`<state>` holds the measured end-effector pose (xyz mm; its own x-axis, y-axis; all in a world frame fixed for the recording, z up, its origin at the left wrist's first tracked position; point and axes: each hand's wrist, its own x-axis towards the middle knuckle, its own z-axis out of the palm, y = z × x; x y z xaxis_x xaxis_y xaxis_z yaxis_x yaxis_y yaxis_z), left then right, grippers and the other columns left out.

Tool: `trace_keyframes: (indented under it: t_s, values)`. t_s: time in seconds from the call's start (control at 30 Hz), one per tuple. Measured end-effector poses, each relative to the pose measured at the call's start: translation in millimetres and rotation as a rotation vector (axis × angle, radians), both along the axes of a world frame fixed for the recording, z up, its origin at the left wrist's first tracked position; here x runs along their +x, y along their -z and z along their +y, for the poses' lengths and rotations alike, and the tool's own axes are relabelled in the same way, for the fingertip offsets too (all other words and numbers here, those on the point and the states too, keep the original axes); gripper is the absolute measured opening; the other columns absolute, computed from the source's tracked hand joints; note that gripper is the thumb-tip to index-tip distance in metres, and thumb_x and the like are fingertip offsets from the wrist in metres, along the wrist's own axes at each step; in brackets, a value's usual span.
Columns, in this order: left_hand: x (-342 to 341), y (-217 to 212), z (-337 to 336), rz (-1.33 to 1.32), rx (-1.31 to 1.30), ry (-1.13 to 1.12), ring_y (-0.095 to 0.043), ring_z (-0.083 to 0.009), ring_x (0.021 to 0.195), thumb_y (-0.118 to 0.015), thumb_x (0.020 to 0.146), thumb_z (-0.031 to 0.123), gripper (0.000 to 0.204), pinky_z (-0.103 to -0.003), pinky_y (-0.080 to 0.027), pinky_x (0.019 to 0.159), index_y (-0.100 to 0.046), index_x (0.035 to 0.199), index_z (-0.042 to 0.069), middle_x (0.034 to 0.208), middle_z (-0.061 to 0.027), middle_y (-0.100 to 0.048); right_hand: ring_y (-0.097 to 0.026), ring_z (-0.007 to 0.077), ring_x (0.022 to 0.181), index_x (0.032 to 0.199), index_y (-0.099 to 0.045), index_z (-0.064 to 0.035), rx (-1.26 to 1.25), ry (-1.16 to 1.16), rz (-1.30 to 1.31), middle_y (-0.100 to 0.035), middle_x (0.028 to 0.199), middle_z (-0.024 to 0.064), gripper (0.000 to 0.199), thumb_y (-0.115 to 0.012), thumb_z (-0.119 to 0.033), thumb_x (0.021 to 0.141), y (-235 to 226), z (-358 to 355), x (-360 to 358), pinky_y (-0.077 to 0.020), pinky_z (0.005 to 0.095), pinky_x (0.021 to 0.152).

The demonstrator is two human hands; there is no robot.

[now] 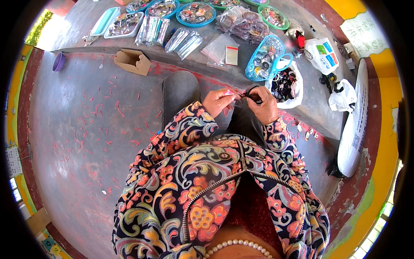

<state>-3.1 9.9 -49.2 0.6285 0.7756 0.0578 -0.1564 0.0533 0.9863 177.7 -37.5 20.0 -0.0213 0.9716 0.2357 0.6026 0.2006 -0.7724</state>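
My left hand (219, 102) and my right hand (264, 105) meet above my grey-clad knees. The left fingers pinch a small pink piece (227, 92). The right fingers grip a small black looped item (251, 93), a thin dark band or hair tie by its look. The two pieces touch between my fingertips. My sleeves are a bright floral pattern.
A blue basket (264, 57) and a white bag (288, 84) of small dark items sit just beyond my hands. Trays and bowls of beads (196, 13), clear packets (183, 41) and a small cardboard box (133, 61) lie farther out. Red scraps litter the concrete floor (86, 129).
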Motion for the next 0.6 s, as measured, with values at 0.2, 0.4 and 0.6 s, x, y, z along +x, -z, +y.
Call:
trace_keyframes:
  t_s: [0.2, 0.4, 0.6]
  values:
    - [3, -20, -6, -0.006, -0.171, 0.036, -0.053, -0.0064, 0.079, -0.047, 0.086, 0.01, 0.024, -0.02, -0.044, 0.06, -0.054, 0.107, 0.001, 0.094, -0.0035, -0.059, -0.06, 0.0175, 0.066, 0.08, -0.055, -0.0019, 0.028, 0.065, 0.029, -0.055, 0.077, 0.0082, 0.014, -0.062, -0.002, 0.069, -2, 0, -8, -0.0482, 0.0263, 0.058]
    - [3, -6, -4, 0.081, -0.126, 0.059, -0.053, -0.0069, 0.072, -0.047, 0.086, 0.01, 0.021, -0.021, -0.044, 0.057, -0.057, 0.103, 0.001, 0.088, -0.0024, -0.059, -0.059, 0.0193, 0.064, 0.079, -0.054, -0.0025, 0.064, 0.145, -0.012, -0.055, 0.075, 0.0084, 0.014, -0.063, -0.004, 0.068, 1, 1, -13, -0.0474, 0.0272, 0.057]
    - [2, -10, -3, 0.031, -0.185, 0.088, -0.054, -0.0084, 0.071, -0.046, 0.086, 0.011, 0.019, -0.022, -0.044, 0.057, -0.058, 0.096, 0.0, 0.089, -0.0044, -0.059, -0.059, 0.0193, 0.063, 0.079, -0.054, -0.0025, 0.088, 0.183, 0.005, -0.054, 0.076, 0.0084, 0.014, -0.062, -0.003, 0.068, 0, 1, -13, -0.0471, 0.0268, 0.057]
